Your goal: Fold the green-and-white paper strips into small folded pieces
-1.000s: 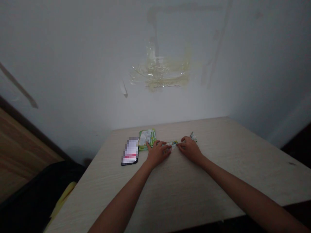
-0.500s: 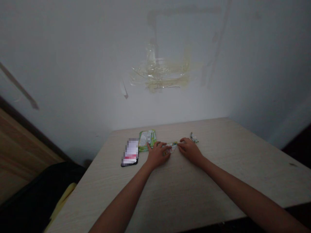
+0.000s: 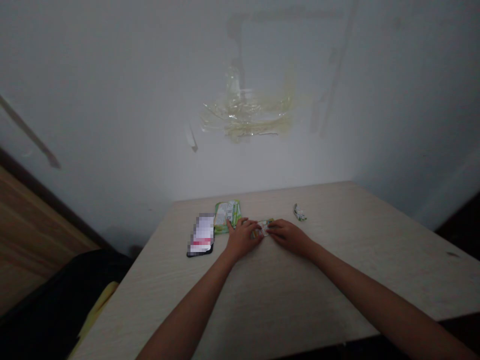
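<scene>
A small crinkled wrapper (image 3: 264,226), white with green and yellow, lies on the table between my two hands. My left hand (image 3: 243,237) rests over its left end, thumb and forefinger on the wrapper and the other fingers spread. With its fingers pressed together, my right hand (image 3: 288,235) pinches the wrapper's right end. Partly behind my left fingers lies a larger green and white printed packet (image 3: 226,215). A crumpled bit of green and white wrapper (image 3: 299,212) sits beyond my right hand.
A phone (image 3: 201,235) with a blurred-out screen lies left of the packet. The pale wooden table (image 3: 285,310) meets a white wall (image 3: 150,100) carrying peeling clear tape (image 3: 247,115). Dark cloth and something yellow (image 3: 99,305) are beyond the table's left edge.
My right hand has moved slightly left along the wrapper, closer to my left hand, and its fingers now cover more of the right end. My left hand has hardly moved.
</scene>
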Demonstrator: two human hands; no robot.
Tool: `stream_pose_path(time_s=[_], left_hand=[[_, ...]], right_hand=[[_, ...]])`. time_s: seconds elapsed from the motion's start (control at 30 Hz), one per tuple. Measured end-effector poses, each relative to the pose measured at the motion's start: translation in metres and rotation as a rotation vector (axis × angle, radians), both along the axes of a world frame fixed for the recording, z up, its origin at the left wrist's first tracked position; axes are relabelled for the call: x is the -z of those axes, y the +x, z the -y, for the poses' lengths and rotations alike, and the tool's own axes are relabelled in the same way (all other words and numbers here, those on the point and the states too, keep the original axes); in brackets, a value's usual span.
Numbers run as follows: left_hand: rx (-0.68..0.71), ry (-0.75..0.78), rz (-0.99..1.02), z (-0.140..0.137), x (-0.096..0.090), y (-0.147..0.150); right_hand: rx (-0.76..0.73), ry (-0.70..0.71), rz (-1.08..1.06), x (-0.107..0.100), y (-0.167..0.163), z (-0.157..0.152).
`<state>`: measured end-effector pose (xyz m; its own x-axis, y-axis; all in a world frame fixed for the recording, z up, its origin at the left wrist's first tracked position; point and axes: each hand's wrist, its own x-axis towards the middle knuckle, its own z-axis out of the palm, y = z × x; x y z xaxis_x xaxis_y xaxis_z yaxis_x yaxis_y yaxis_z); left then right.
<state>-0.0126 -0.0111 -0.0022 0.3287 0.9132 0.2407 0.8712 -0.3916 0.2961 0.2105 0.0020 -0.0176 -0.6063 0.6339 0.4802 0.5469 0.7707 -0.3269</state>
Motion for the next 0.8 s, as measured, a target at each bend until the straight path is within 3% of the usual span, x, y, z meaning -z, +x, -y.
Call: stream_pose_path(time_s=[0.5, 0.8], left_hand=[[0.021, -0.018, 0.1, -0.0048, 0.0017, -0.0035], [0.026, 0.016, 0.114, -0.0058, -0.0003, -0.0044]], right_hand=[[-0.043, 0.062, -0.054, 0.0016, 0.0011, -0.0006], [-0.072, -0.037, -0.06, -0.0035, 0.0017, 0.0045]])
